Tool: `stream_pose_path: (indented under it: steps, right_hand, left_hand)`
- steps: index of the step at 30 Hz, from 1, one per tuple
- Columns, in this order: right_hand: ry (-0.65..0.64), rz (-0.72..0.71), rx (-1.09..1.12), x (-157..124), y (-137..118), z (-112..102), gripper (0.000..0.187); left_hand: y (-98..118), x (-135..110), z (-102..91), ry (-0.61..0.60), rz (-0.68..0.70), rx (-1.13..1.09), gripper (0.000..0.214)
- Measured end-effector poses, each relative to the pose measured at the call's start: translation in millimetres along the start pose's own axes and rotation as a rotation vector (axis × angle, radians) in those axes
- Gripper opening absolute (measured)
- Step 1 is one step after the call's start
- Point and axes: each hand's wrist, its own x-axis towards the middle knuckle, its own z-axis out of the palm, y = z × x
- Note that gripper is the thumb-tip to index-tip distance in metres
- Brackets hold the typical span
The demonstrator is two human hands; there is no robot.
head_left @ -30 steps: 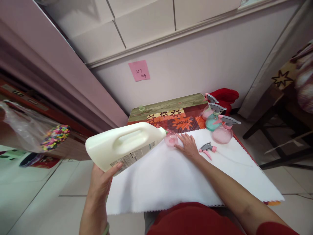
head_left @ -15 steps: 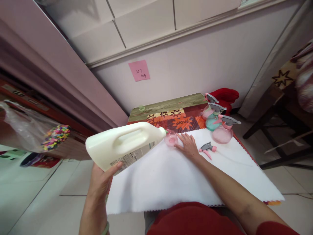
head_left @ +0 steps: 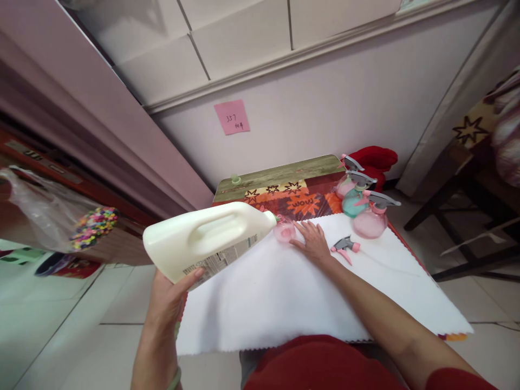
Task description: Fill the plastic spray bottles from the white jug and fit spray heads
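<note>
My left hand [head_left: 169, 300] grips the base of a large white jug [head_left: 207, 240], tipped on its side. The jug's mouth meets the top of a small pink bottle [head_left: 283, 231] that stands uncapped on the white cloth [head_left: 284, 303]. My right hand [head_left: 312, 242] rests beside that bottle, fingers curved against its side, steadying it. A loose pink and grey spray head [head_left: 344, 247] lies on the cloth just right of my right hand.
Three spray bottles [head_left: 359, 203] stand at the table's back right corner, near a red object [head_left: 376, 158]. A small green cap [head_left: 235, 179] sits at the far left edge of the table [head_left: 280, 176]. A chair [head_left: 467, 216] is to the right, a plastic bag [head_left: 49, 216] to the left.
</note>
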Motion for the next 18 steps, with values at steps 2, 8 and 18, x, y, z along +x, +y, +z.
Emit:
stream_pose_path:
  steps: [2,8,18]
  right_hand:
    - [0.004,-0.002,0.002,-0.3,0.2,0.5,0.071]
    - [0.023,-0.014,-0.004,-0.1,2.3,3.8,0.072]
    - [0.008,-0.011,-0.002,-0.4,1.7,2.6,0.072]
  left_hand:
    - [0.3,-0.3,0.0,-0.004,0.000,0.000,0.083]
    - [-1.3,0.8,-0.7,0.004,-0.007,0.003,0.084]
    - [-3.7,1.5,-4.0,-0.007,-0.003,0.018,0.088]
